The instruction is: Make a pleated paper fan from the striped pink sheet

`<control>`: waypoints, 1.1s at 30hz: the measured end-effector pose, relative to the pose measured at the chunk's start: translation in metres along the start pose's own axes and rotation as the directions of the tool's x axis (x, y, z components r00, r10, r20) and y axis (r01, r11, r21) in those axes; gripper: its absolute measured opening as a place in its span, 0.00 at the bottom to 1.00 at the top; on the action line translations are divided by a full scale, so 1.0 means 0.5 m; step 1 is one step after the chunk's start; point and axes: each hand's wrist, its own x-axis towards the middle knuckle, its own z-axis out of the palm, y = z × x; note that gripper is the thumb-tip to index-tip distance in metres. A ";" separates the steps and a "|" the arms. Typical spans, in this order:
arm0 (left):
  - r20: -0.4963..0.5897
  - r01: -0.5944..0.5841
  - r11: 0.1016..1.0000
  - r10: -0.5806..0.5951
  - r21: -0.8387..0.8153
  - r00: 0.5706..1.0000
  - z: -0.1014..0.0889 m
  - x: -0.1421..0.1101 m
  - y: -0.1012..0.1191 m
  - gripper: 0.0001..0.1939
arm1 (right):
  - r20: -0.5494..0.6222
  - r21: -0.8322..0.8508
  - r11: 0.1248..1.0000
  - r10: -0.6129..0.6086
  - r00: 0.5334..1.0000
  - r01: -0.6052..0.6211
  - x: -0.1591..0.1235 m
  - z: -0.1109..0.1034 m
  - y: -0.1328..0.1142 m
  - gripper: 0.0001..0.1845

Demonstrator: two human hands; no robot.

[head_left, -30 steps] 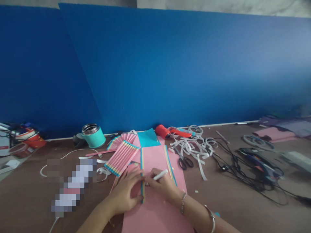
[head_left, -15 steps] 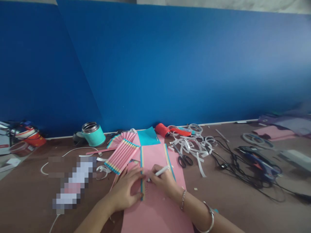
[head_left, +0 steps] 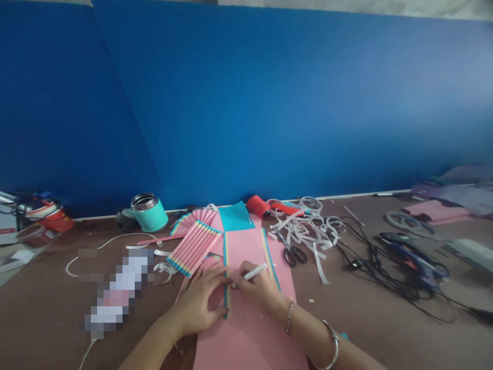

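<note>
Blue panel [head_left: 269,103] stood behind the brown tabletop [head_left: 358,308]. Pink sheet [head_left: 246,339] lay flat on the tabletop, front and centre. White strips [head_left: 300,226] sat tangled off to its right. Left hand [head_left: 198,303] was down on the sheet's left side, fingers spread, thumb and index set well apart, pressing rather than gripping. Right hand [head_left: 256,288] was beside it, fingers closed around a white pen [head_left: 254,271]. Pleated piece [head_left: 194,249] lay just beyond the left hand; scissors [head_left: 295,256] lay at the near edge of the tangle. Blue-and-cream strip [head_left: 226,257] ran under the left hand's fingertips. Small dots [head_left: 233,303] sat just right of it.

Step in hand, my read: dotting marks along that strip. Pen tip was too small and shaded to confirm contact. Another mark would call for a firm left hand, strip unmoved, and tip kept in line with the dots.
</note>
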 end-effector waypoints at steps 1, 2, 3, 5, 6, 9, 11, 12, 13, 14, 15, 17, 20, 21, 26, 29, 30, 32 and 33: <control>-0.004 -0.003 1.000 0.003 -0.003 1.000 0.000 0.000 0.000 0.31 | -0.001 -0.015 1.000 -0.001 1.000 0.001 0.000 0.000 0.001 0.13; -0.006 -0.006 1.000 0.006 -0.005 1.000 0.000 0.000 0.000 0.31 | -0.004 -0.030 1.000 -0.001 1.000 0.001 0.000 0.001 0.002 0.13; -0.004 -0.005 1.000 0.005 -0.007 1.000 0.000 0.000 0.000 0.31 | -0.008 -0.042 0.999 -0.003 1.000 0.003 0.001 0.002 0.004 0.13; 0.004 0.002 1.000 -0.002 -0.007 1.000 0.000 0.001 0.000 0.32 | -0.011 -0.048 0.999 -0.005 1.000 0.005 0.001 0.003 0.007 0.13; 0.007 0.007 1.000 -0.007 -0.008 1.000 0.000 0.001 0.000 0.32 | -0.011 -0.042 0.999 -0.005 1.000 0.004 0.002 0.004 0.009 0.13; 0.010 0.016 1.000 -0.016 -0.019 1.000 -0.001 0.001 0.002 0.32 | -0.027 -0.005 1.000 0.003 1.000 -0.003 0.004 0.003 0.013 0.12; 0.018 0.015 1.000 -0.014 -0.021 1.000 -0.002 0.001 0.004 0.32 | -0.050 0.010 1.000 0.003 0.999 -0.003 0.005 0.002 0.016 0.12; 0.023 0.018 1.000 -0.017 -0.018 1.000 -0.003 0.001 0.005 0.32 | -0.057 0.007 1.000 -0.001 0.998 0.001 0.005 0.002 0.019 0.11; 0.029 0.021 1.000 -0.021 -0.012 0.999 -0.004 0.000 0.006 0.32 | -0.061 -0.004 1.000 -0.006 0.998 0.006 0.005 0.002 0.023 0.11; 0.034 0.026 1.000 -0.026 -0.006 0.999 -0.004 0.000 0.007 0.32 | -0.060 -0.020 1.000 -0.011 0.998 0.009 0.006 0.002 0.026 0.11; 0.037 0.031 1.000 -0.031 0.000 0.999 -0.004 0.000 0.007 0.32 | -0.059 -0.038 0.999 -0.013 0.998 0.010 0.006 0.002 0.028 0.11; 0.039 0.038 0.999 -0.038 0.008 0.999 -0.004 -0.001 0.007 0.32 | -0.056 -0.051 0.999 -0.014 0.998 0.011 0.006 0.002 0.030 0.11; 0.041 0.038 0.999 -0.038 0.005 0.998 -0.004 -0.001 0.005 0.33 | -0.050 0.064 0.998 -0.001 0.999 0.004 0.005 -0.003 0.017 0.13; 0.044 0.038 0.999 -0.038 0.001 0.998 -0.004 -0.001 0.004 0.33 | -0.048 0.123 0.992 0.004 0.999 0.002 0.004 -0.007 0.008 0.14; 0.054 0.048 0.999 -0.049 0.006 0.997 -0.004 -0.002 0.005 0.31 | -0.028 0.231 0.973 0.007 1.000 0.000 0.000 -0.029 -0.027 0.16; 0.034 0.042 0.999 -0.042 0.002 0.999 -0.003 -0.003 0.007 0.35 | 0.013 0.212 0.977 0.008 1.000 -0.010 0.003 -0.028 -0.022 0.13; 0.021 0.038 0.999 -0.038 0.001 0.999 -0.002 -0.004 0.008 0.36 | 0.008 0.191 0.982 -0.003 1.000 0.001 0.005 -0.026 -0.017 0.12; -0.002 0.031 1.000 -0.031 -0.001 1.000 -0.002 -0.005 0.009 0.37 | -0.013 0.147 0.989 -0.025 1.000 0.026 0.009 -0.019 -0.007 0.10; -0.008 0.029 1.000 -0.029 -0.001 1.000 -0.002 -0.005 0.009 0.37 | -0.022 0.126 0.992 -0.029 0.999 0.032 0.010 -0.016 -0.004 0.09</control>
